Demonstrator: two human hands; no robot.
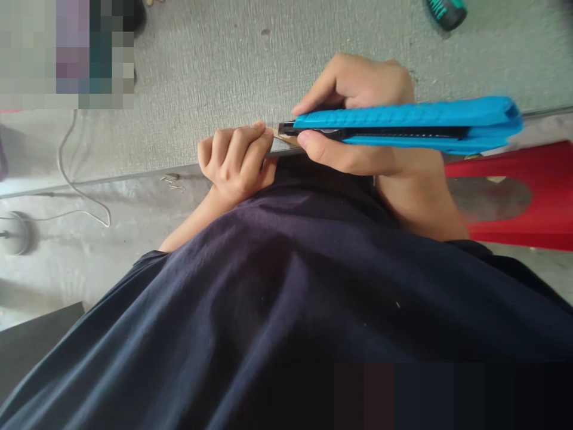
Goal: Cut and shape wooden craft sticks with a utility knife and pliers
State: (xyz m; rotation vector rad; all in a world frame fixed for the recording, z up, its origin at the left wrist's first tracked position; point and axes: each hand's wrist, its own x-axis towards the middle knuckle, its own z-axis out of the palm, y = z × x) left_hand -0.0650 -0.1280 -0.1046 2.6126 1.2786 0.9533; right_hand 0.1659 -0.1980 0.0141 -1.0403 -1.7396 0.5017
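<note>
My right hand (358,119) is closed around a large blue utility knife (412,122), thumb under its front end and forefinger along the top. The knife's dark tip points left toward my left hand (237,158). That hand is curled into a pinch on a small thin tan piece (283,138), which shows only between the fingertips and the knife tip. Both hands hover at the edge of a grey table (215,71), just above my dark navy shirt (313,298).
A teal-handled tool (447,12) lies at the table's far right. A red plastic stool (514,197) stands on the floor at right. A white cable (76,191) runs across the pale floor at left, with small shavings (172,182) near the table edge.
</note>
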